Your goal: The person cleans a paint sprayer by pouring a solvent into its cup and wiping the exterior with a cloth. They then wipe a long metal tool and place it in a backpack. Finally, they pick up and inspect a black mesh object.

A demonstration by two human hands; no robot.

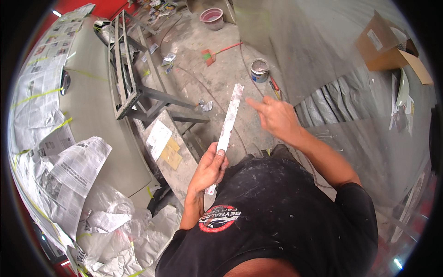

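My left hand (208, 170) is closed around the lower part of a long, flat white strip (230, 119) with reddish-grey smudges. The thumb presses on its face, and the strip slants up and to the right; a short end shows below the hand. What the strip is made of, I cannot tell. To the right of its upper end, my right hand (280, 119) hangs in the air, apart from it. The index finger there is stretched out toward the strip, the other fingers are partly bent, and nothing shows in them.
A car panel (99, 111) masked with newspaper (69, 180) and plastic sheeting curves along the left. Beside it stand a metal frame (134, 94) and a board (168, 154) with paper on it. Ahead are a can (259, 74), a pink bucket (212, 21) and hoses; a cardboard box (385, 53) lies right.
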